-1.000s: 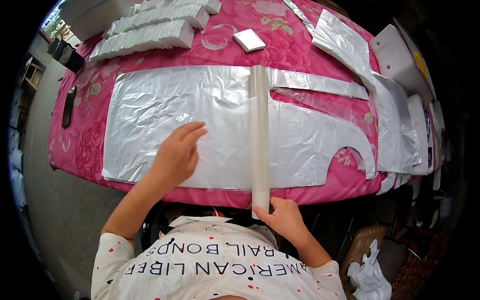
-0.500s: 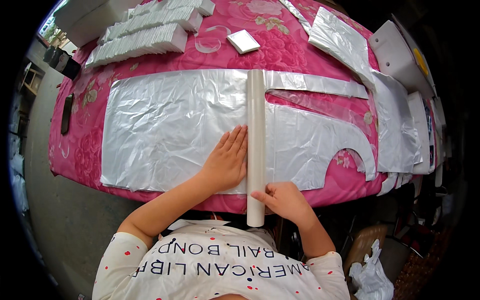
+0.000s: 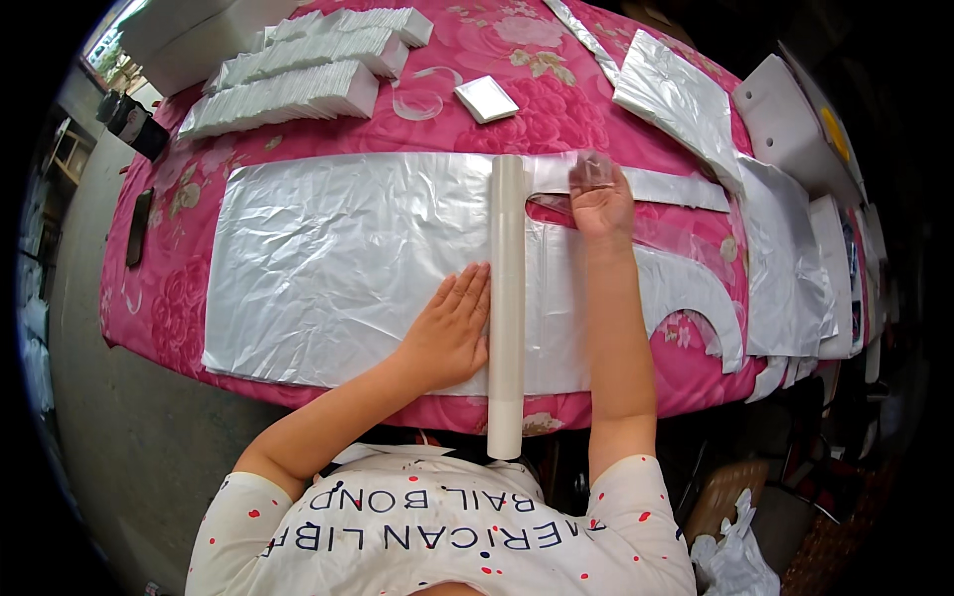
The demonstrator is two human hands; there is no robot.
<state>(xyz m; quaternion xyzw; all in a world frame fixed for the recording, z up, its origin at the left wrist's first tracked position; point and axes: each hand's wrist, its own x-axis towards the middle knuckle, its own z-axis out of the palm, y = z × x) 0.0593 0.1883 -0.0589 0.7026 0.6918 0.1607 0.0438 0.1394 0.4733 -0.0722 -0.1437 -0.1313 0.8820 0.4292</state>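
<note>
Spread over the table is a thin, silvery white plastic sheet (image 3: 328, 258), creased, apron-like in outline, with strap-like strips and a curved cut-out at its right. A long pale tube (image 3: 507, 298) lies across it from far to near, its near end jutting past the table edge. My left hand (image 3: 449, 328) rests flat on the sheet, open, fingers together, its fingertips against or just beside the tube. My right hand (image 3: 601, 207) is over the far strip, right of the tube. Motion smears its fingers, so whether it holds anything cannot be told.
Bundles of folded white pieces (image 3: 298, 97) and a small white square packet (image 3: 487, 99) sit at the back. Folded silvery plastic (image 3: 676, 94) and white boxes (image 3: 795, 119) stand at the right. A dark oblong object (image 3: 139, 228) and a dark bottle (image 3: 131, 121) are at the left.
My right hand has left the near end of the tube and swept away from me to the far strip. My left hand stays beside the tube.
</note>
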